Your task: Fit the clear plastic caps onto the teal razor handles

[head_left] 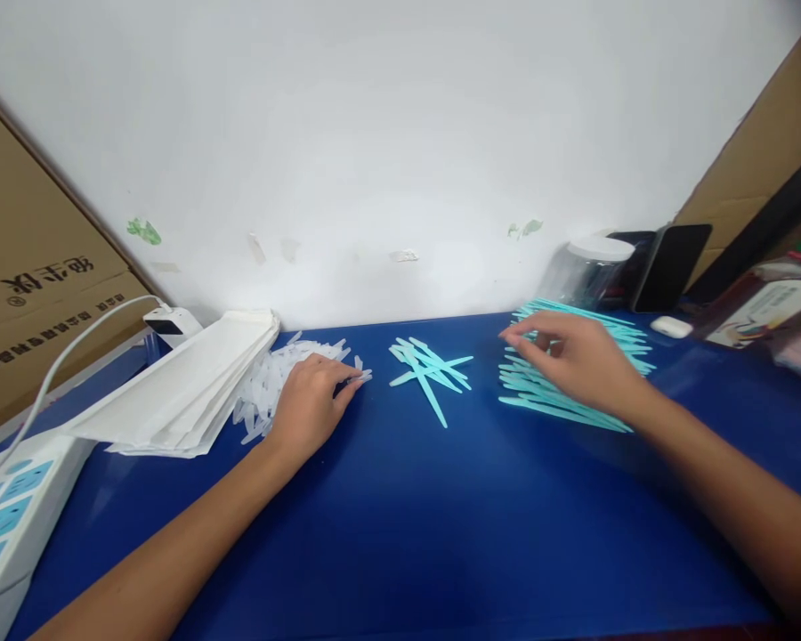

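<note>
My left hand point(312, 402) is closed in a pinch at the right edge of a heap of small translucent white plastic pieces point(260, 392). At its fingertips is one small translucent white piece point(364, 376). My right hand point(578, 356) hovers over a spread of long, thin turquoise plastic sticks point(540, 401). Its thumb and forefinger come together past the left side of that spread, and nothing shows between them. Between my hands, a small crossed pile of turquoise sticks with paler ends point(431, 367) lies on the blue table point(400, 525).
White paper bags point(173, 392) lie stacked at the left, beside a power strip point(27, 516) and a small white device point(173, 325) with a cable. At the back right stand a white-lidded clear jar point(591, 271), a dark phone point(671, 267), a white earbud case point(671, 327) and a bottle point(767, 303).
</note>
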Demonstrator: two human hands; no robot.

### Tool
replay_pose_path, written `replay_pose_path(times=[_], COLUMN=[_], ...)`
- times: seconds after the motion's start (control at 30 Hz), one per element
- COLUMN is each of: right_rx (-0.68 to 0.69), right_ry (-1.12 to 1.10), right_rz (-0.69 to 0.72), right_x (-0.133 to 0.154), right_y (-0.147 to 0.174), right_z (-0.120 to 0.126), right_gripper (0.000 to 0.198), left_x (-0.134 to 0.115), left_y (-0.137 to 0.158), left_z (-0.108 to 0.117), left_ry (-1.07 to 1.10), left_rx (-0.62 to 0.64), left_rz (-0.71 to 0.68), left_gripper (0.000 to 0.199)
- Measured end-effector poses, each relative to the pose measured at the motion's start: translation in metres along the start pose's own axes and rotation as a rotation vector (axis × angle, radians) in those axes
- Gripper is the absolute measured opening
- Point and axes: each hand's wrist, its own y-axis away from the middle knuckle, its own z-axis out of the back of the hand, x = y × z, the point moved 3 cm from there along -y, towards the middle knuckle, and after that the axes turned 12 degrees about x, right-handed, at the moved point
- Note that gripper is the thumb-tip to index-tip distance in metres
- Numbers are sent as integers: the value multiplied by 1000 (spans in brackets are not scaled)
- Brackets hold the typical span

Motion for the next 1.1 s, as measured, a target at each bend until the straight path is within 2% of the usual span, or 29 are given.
replay_pose_path(times=[0.17,0.3,0.4,0.57,0.8,0.97,1.1], right_rx=[-131,-160,-125,-36,193,237,271], right_ry=[55,177,337,446,362,326,319], right_rz=[-141,-239,-344,-443,-413,-426,-418], right_x=[-12,-31,-54,-83,-93,-109,-113], right_y=[-1,-1,-1,1,1,2,1], right_z=[23,41,52,62,61,61,57], right_gripper=[35,31,28,22,9,17,9], left_x=[-3,-8,-11,-21,-28,-34,-39], left_y=[1,1,2,6,5,4,5], left_z=[1,5,5,6,6,2,2], left_ry=[30,55,132,369,686,884,958], left_rx=[-26,-59,-32,22,25,86,119], left_rz=[24,37,61,145,179,221,160], left_gripper=[23,39,46,41,39,34,32])
